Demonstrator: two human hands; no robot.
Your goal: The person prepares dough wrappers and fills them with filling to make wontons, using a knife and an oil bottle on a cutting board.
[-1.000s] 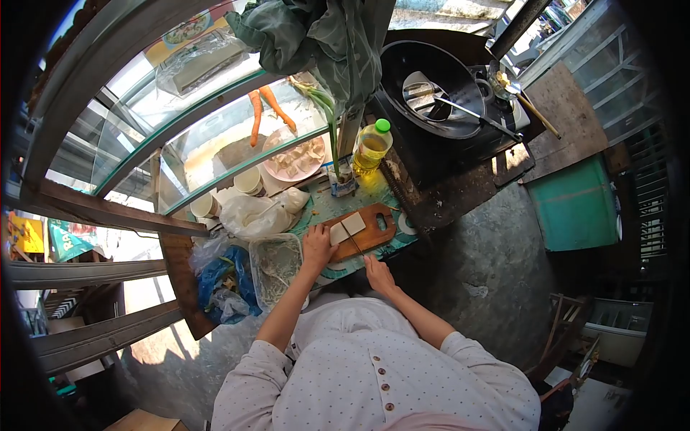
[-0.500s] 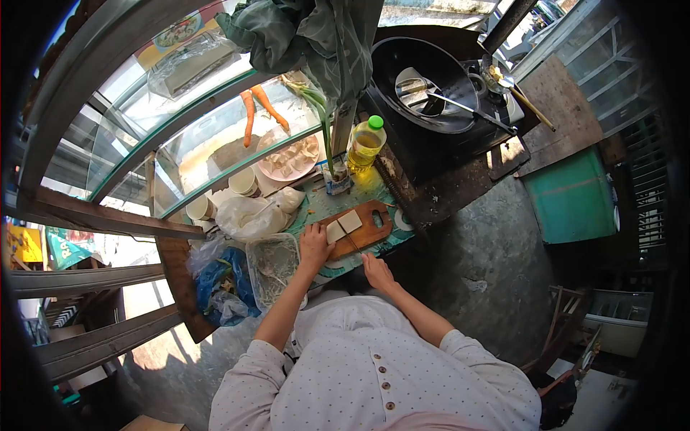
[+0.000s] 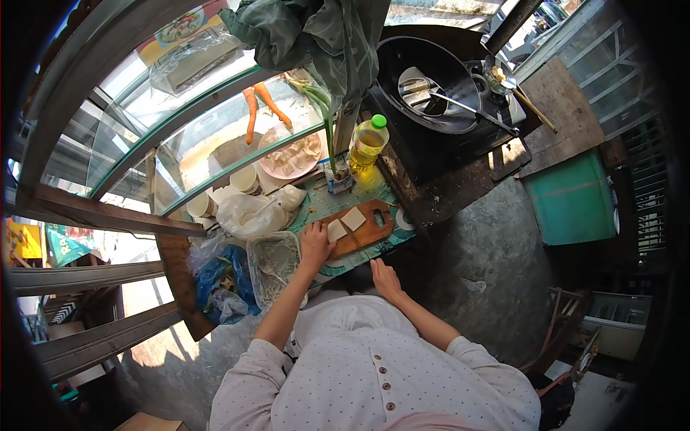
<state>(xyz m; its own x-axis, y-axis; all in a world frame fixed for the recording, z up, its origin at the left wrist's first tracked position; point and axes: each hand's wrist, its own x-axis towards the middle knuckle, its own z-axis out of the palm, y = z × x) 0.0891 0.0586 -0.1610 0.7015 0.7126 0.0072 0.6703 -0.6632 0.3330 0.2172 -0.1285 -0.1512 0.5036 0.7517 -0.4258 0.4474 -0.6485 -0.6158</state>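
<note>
On a wooden cutting board (image 3: 374,230) lie two pale slabs, the left one (image 3: 336,230) and the right one (image 3: 353,218). A knife (image 3: 354,237) runs between them, its tip toward the far side. My right hand (image 3: 385,277) is closed around the knife's handle at the near edge of the board. At the board's left end my left hand (image 3: 316,246) rests with its fingers touching the left slab; whether they grip it is too small to tell.
Left of the board are a clear plastic tub (image 3: 274,269), a white plastic bag (image 3: 251,212) and a blue bag (image 3: 231,280). Behind stand an oil bottle (image 3: 367,144) and a plate (image 3: 290,152). A wok (image 3: 431,86) sits on the stove at right.
My right hand has drawn the knife back toward my body and slightly right. My left hand has barely moved.
</note>
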